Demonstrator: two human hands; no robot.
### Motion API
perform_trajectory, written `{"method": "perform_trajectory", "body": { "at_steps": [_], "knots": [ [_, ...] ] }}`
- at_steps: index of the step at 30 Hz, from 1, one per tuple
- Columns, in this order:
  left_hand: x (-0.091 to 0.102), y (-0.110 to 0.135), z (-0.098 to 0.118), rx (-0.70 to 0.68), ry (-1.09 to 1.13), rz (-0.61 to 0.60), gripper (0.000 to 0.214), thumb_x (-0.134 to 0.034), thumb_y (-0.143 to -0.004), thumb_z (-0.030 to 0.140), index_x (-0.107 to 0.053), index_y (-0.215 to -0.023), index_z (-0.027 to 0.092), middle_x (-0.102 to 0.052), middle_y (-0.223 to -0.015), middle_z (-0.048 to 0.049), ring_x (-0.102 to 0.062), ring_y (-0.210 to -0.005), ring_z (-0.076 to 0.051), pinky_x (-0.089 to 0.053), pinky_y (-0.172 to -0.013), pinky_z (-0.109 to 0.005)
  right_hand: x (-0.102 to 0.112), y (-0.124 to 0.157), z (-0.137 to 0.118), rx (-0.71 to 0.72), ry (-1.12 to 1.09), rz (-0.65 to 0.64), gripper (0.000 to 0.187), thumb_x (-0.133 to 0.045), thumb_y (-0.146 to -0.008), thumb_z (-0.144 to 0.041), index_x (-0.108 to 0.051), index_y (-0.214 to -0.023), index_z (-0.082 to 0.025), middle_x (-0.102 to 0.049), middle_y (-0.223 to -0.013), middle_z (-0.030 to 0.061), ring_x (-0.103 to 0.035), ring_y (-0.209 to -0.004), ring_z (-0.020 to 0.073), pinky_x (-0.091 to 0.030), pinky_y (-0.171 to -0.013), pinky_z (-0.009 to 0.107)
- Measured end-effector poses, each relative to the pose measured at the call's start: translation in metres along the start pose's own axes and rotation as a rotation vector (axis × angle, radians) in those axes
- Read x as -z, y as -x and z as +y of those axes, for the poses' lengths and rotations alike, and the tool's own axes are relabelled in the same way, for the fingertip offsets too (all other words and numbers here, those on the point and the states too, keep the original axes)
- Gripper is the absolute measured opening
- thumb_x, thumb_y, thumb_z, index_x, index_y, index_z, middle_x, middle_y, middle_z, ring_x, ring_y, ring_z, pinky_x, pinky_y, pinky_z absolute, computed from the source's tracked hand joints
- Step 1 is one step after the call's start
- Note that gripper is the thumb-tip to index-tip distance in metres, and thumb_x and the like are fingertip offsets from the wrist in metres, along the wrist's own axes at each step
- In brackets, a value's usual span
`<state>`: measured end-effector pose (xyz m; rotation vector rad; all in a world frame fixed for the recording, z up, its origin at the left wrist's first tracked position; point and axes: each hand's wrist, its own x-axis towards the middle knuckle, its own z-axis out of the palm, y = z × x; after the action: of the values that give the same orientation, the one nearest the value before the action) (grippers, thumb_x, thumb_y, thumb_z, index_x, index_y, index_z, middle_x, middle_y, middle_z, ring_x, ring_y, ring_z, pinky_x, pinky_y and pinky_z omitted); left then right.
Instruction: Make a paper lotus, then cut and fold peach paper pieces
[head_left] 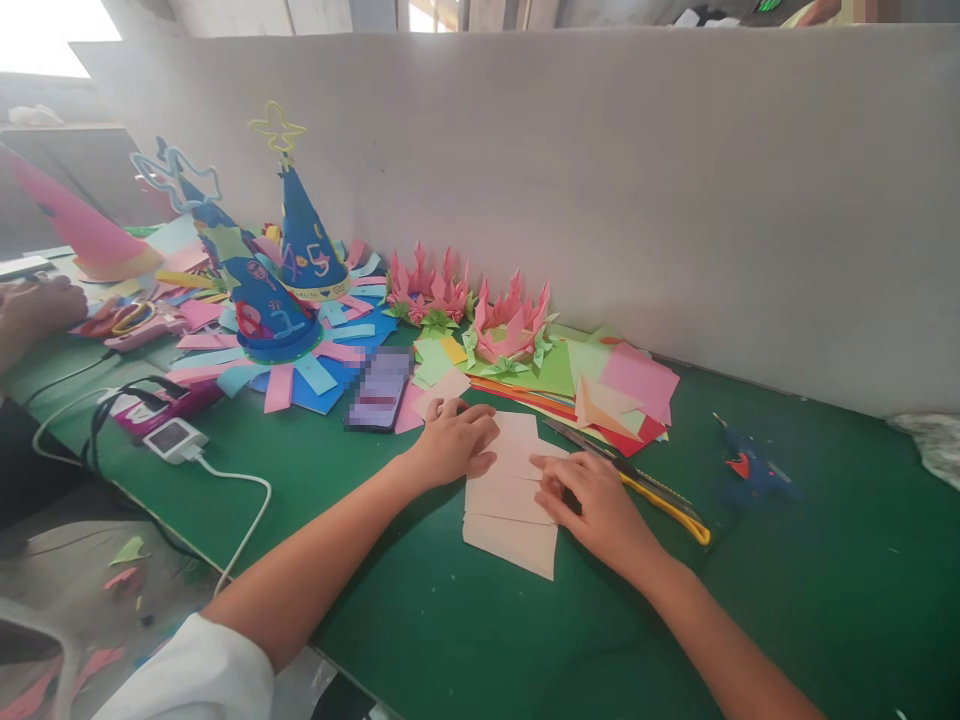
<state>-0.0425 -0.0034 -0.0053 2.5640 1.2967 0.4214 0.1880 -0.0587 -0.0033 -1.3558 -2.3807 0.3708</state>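
Pale pink paper (512,495) lies on the green table in front of me, crossed by several lines that are either folds or edges of overlapping pieces. Resting on its upper left part is my left hand (456,440), fingers loosely spread and palm down. My right hand (592,497) touches the paper's right edge, with index finger and thumb apart. Neither hand grips anything that I can see. Just beyond the right hand lies a yellow-handled cutter (667,507), with a long dark blade-like strip alongside it. A phone (380,390) lies beyond my left hand.
Behind are stacked coloured papers (637,385), two pink folded-paper lotuses (512,325) and blue cone hats (307,235). At right lies a blue tool (757,470), blurred. A white cable (262,500) crosses the left edge. Another person's hand (45,303) is at far left.
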Motion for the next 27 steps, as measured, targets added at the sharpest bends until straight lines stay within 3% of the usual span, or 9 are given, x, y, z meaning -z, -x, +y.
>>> {"method": "perform_trajectory", "body": {
  "at_steps": [3,7,9,12,17,24,27],
  "knots": [
    [0.001,0.0,0.001,0.014,0.016,0.0,0.014,-0.057,-0.079,0.032,-0.058,-0.091,0.025,-0.053,-0.129,0.0003,-0.042,-0.11,-0.031,-0.021,-0.094,-0.051,0.002,0.008,0.004,0.048,0.03,0.077,0.014,-0.05,-0.089,-0.03,-0.062,-0.093,-0.024,-0.068,-0.086,0.0036,-0.053,-0.08,0.0208,-0.038,-0.075,0.038],
    [0.001,-0.001,0.002,0.02,0.026,-0.012,0.015,-0.057,-0.078,0.03,-0.058,-0.092,0.024,-0.053,-0.13,-0.001,-0.041,-0.11,-0.031,-0.019,-0.096,-0.054,-0.002,0.014,0.014,0.147,0.056,0.181,0.026,-0.048,-0.09,-0.03,-0.057,-0.066,-0.022,-0.057,-0.06,0.002,-0.049,-0.067,0.0185,-0.036,-0.07,0.036],
    [0.0,-0.001,0.003,0.022,0.022,-0.015,0.018,-0.057,-0.076,0.029,-0.057,-0.093,0.023,-0.053,-0.129,-0.0021,-0.04,-0.113,-0.033,-0.016,-0.098,-0.057,-0.005,0.014,0.018,0.11,0.036,0.263,0.03,-0.048,-0.09,-0.032,-0.053,-0.062,-0.021,-0.051,-0.058,0.0014,-0.048,-0.065,0.0181,-0.036,-0.068,0.035],
    [-0.006,-0.003,0.003,-0.015,0.026,0.009,0.03,-0.055,-0.073,0.024,-0.055,-0.103,0.023,-0.051,-0.132,-0.0038,-0.036,-0.12,-0.034,-0.01,-0.101,-0.06,-0.009,0.009,0.02,-0.022,-0.001,0.361,0.023,-0.05,-0.089,-0.035,-0.055,-0.072,-0.021,-0.052,-0.063,0.0014,-0.048,-0.067,0.0186,-0.037,-0.067,0.033],
    [-0.011,-0.004,0.003,-0.203,0.047,0.021,0.059,-0.047,-0.069,0.011,-0.043,-0.125,0.026,-0.052,-0.132,-0.0038,-0.033,-0.126,-0.028,-0.006,-0.106,-0.054,-0.01,0.0,0.02,-0.076,-0.01,0.159,0.023,-0.062,-0.081,-0.044,-0.059,-0.086,-0.022,-0.059,-0.077,0.0024,-0.05,-0.077,0.021,-0.039,-0.072,0.034],
    [-0.007,-0.005,0.01,-0.255,0.05,0.062,0.059,-0.047,-0.067,0.009,-0.047,-0.124,0.023,-0.056,-0.115,-0.0081,-0.043,-0.11,-0.026,-0.019,-0.103,-0.05,-0.01,-0.002,0.022,-0.116,-0.075,0.128,0.023,-0.065,-0.078,-0.043,-0.058,-0.085,-0.023,-0.06,-0.079,0.0021,-0.052,-0.08,0.0216,-0.04,-0.071,0.034],
    [-0.008,-0.008,0.009,-0.25,0.064,0.115,0.037,-0.048,-0.072,0.011,-0.06,-0.105,0.023,-0.059,-0.099,-0.0064,-0.049,-0.098,-0.023,-0.027,-0.096,-0.045,-0.011,-0.001,0.022,-0.101,-0.104,0.128,0.023,-0.066,-0.078,-0.042,-0.055,-0.081,-0.022,-0.059,-0.078,0.0015,-0.052,-0.078,0.0206,-0.04,-0.071,0.033]
  ]
}}
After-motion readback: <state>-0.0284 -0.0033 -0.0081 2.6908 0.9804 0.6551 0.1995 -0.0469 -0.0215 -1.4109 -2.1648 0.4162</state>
